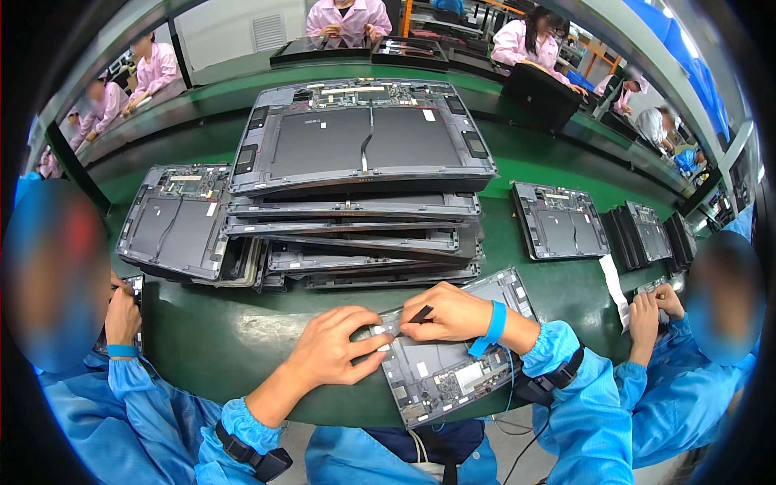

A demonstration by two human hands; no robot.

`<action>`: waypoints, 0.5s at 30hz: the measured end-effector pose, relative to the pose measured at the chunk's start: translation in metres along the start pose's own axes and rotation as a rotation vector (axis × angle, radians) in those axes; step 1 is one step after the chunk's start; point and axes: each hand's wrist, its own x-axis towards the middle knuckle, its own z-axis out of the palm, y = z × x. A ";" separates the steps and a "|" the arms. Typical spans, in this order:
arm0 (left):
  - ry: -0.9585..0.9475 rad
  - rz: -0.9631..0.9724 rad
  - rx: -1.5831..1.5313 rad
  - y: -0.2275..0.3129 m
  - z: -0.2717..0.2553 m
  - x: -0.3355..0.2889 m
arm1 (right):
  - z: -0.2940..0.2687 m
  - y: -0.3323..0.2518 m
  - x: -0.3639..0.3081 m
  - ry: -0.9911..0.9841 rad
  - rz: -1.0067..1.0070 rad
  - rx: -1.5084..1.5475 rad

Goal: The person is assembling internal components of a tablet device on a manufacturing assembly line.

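Note:
An opened laptop base with exposed circuit board and battery lies at an angle on the table in front of me. My right hand is closed on a thin black hand tool, its lower end pointing at the base's left corner; the exact kind of tool is unclear. A blue wrist strap circles my right wrist. My left hand has its fingers apart, and the index fingertip and thumb rest by that same corner, close to the tool's end. Any small part under the fingertips is hidden.
A tall, uneven stack of laptop bases stands just beyond my hands, beside a lower stack. More bases sit at the right near a white paper strip. Co-workers in blue sit on both sides; people in pink work across the green bench.

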 end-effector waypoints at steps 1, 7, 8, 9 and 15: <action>-0.001 0.012 0.024 0.000 0.000 -0.001 | -0.001 0.001 0.001 -0.005 -0.001 0.001; 0.002 0.020 0.049 0.000 0.000 -0.001 | -0.006 0.001 0.004 -0.074 0.032 0.060; 0.003 0.013 0.050 0.000 0.000 -0.001 | -0.007 0.001 0.004 -0.083 0.048 0.080; 0.007 0.018 0.051 0.000 -0.001 -0.001 | -0.008 0.002 0.005 -0.090 0.065 0.101; 0.015 0.020 0.042 -0.002 0.000 0.000 | -0.010 0.001 0.006 -0.129 0.107 0.130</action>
